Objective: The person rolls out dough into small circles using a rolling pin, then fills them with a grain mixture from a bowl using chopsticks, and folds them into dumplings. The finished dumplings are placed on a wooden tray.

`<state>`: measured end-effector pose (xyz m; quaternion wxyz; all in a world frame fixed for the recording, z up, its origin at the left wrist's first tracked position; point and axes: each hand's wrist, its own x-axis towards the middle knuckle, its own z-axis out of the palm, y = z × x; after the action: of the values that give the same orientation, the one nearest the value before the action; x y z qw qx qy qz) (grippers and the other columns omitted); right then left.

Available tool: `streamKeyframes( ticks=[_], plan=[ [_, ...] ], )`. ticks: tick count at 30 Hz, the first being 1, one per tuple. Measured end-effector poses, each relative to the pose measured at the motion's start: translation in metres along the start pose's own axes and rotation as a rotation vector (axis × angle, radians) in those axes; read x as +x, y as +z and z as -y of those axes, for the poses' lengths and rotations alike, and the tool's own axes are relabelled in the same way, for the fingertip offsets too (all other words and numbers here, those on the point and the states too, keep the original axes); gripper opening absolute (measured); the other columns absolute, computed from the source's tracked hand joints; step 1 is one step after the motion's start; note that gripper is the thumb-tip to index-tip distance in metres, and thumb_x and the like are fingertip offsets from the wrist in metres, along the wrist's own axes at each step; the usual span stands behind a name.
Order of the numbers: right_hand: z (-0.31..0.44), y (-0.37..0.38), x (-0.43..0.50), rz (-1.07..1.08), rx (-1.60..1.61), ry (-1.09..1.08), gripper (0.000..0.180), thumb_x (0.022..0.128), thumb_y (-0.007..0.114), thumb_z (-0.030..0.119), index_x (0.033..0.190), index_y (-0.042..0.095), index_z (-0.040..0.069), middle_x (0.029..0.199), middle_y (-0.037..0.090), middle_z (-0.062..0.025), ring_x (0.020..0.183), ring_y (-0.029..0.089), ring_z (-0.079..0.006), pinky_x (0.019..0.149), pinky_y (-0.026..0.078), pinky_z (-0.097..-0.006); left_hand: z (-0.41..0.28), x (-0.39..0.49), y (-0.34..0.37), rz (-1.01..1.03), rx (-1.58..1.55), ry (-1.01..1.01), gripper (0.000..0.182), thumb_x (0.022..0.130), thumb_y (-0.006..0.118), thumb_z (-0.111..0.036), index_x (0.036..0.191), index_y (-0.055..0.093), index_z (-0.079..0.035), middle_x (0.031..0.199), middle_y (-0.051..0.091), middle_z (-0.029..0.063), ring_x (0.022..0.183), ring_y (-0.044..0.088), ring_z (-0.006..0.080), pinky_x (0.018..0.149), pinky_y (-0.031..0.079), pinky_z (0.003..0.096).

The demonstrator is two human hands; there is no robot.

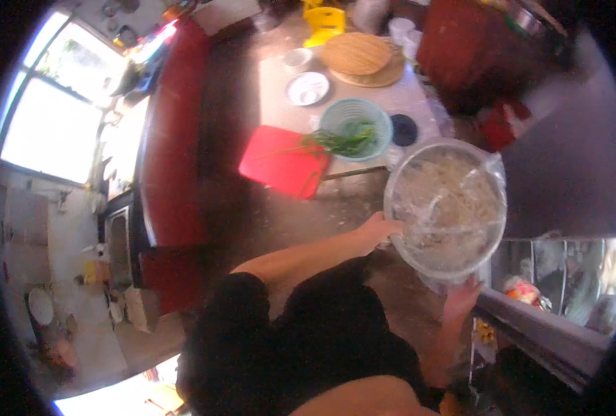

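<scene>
A large round bowl with clear plastic film stretched over its top hangs in front of me, tilted towards the camera. Pale brownish food shows blurred through the film; what it is, I cannot tell. My left hand grips the bowl's left rim. Against the bowl's lower side rests my right hand, its fingers partly hidden. Just right of that hand lies the edge of an open refrigerator, with a colourful package inside.
A low table bears a green colander with leafy greens, a red cutting board, round wooden boards and a white plate. Behind it stands a yellow plastic chair. Red cabinets line the left side.
</scene>
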<state>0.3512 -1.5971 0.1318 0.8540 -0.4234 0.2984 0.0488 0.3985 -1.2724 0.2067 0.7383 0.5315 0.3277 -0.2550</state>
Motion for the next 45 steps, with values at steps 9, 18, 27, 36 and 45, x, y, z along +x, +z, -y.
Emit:
streamKeyframes(
  ticks=[9,18,27,36,45],
  plan=[
    [-0.095,0.21,0.045,0.43,-0.523,0.415,0.056,0.096,0.057,0.037,0.14,0.047,0.003,0.137,0.054,-0.0094,0.124,0.052,-0.0254,0.105,0.041,-0.0417,0.064,-0.006,-0.157,-0.19,-0.177,0.252,0.039,0.083,0.063,-0.023,0.115,0.064,0.0,0.101,0.067,0.0082,0.089,0.06,0.0199,0.076,0.048,0.0357],
    [-0.23,0.323,0.026,0.771,-0.679,0.576,0.054,0.094,0.063,0.035,0.136,0.05,0.004,0.128,0.059,-0.0103,0.115,0.058,-0.0265,0.101,0.045,-0.0427,0.118,-0.059,-0.261,-0.514,-0.587,0.393,0.042,0.08,0.068,-0.027,0.111,0.066,0.001,0.092,0.063,0.0076,0.085,0.058,0.0202,0.068,0.047,0.0388],
    [-0.229,0.324,0.085,1.131,-0.485,0.748,0.053,0.094,0.063,0.026,0.138,0.045,0.002,0.127,0.059,-0.0134,0.113,0.06,-0.0287,0.097,0.05,-0.0452,0.126,-0.044,-0.153,-0.844,-0.76,0.512,0.047,0.08,0.068,-0.022,0.121,0.062,0.001,0.104,0.07,0.0109,0.087,0.067,0.0223,0.072,0.055,0.0336],
    [-0.171,0.361,0.077,1.442,-0.596,0.615,0.038,0.095,0.06,0.022,0.126,0.055,0.0,0.112,0.066,-0.0104,0.098,0.065,-0.0207,0.088,0.052,-0.0354,0.111,-0.05,-0.072,-0.978,-0.864,0.679,0.034,0.077,0.06,-0.016,0.109,0.058,-0.003,0.08,0.062,0.0018,0.06,0.054,0.0126,0.048,0.041,0.0265],
    [-0.11,0.364,0.059,1.55,-0.562,0.64,0.044,0.093,0.059,0.019,0.132,0.049,0.001,0.112,0.064,-0.0123,0.096,0.065,-0.023,0.085,0.053,-0.038,0.079,-0.078,0.001,-1.011,-0.944,0.748,0.021,0.082,0.053,-0.016,0.099,0.056,-0.004,0.065,0.055,-0.0002,0.04,0.041,0.0074,0.038,0.032,0.0221]
  ],
)
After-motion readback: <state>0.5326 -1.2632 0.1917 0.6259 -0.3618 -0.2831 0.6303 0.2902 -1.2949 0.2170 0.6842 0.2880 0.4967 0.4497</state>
